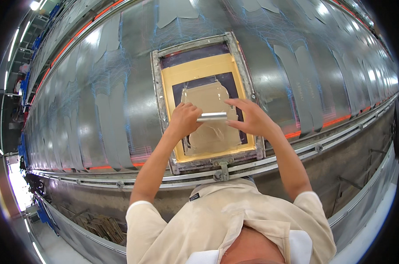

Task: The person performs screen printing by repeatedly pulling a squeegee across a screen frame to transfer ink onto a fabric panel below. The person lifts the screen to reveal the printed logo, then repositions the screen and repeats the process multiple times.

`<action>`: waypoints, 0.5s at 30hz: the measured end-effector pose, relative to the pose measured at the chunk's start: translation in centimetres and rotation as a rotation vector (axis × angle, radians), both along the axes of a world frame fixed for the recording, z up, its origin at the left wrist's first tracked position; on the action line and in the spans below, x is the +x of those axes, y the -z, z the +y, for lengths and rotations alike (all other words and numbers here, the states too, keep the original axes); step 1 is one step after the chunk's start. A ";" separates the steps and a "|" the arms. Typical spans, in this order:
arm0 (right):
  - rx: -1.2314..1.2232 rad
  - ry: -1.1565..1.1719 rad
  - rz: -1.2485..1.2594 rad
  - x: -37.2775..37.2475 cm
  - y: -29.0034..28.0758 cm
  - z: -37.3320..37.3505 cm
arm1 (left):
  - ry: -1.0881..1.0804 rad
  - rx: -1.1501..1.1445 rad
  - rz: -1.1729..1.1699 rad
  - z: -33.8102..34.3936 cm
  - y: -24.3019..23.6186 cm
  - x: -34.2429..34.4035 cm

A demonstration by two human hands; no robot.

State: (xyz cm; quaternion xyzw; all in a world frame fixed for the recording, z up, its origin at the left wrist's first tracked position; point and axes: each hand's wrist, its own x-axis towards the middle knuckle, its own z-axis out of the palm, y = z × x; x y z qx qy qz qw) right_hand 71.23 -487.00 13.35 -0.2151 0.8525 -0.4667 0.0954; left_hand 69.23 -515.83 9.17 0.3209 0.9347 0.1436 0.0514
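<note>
My left hand [185, 119] is closed on the left end of a silver metal bar [213, 116] lying across a framed screen. My right hand [247, 115] is open around the bar's right end, thumb and fingers apart; whether it touches the bar I cannot tell. The screen's frame [157, 81] is grey, stained metal, with a yellow border [173, 75] inside around a dark panel [228, 79]. Beige paste [204, 97] is spread thickly and unevenly over the dark panel, partly under the bar and hands.
A long, shiny dark table [265, 79] holds rows of grey cut pieces [296, 75] with blue and red lines. A metal rail [318, 148] with fittings runs along its near edge, above a trough-like gap [349, 167]. Strip lights and a bright opening show at far left.
</note>
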 end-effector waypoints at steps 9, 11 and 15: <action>0.461 -0.214 0.066 -15.6 5.9 -5.8 | -0.194 0.043 0.032 0.7 0.6 -10.8; 0.457 -0.203 0.046 -16.9 5.9 -6.2 | -0.208 0.056 0.005 0.4 1.1 -12.0; 0.521 -0.226 0.026 -17.1 6.4 -6.8 | -0.251 0.105 -0.020 0.3 1.9 -11.6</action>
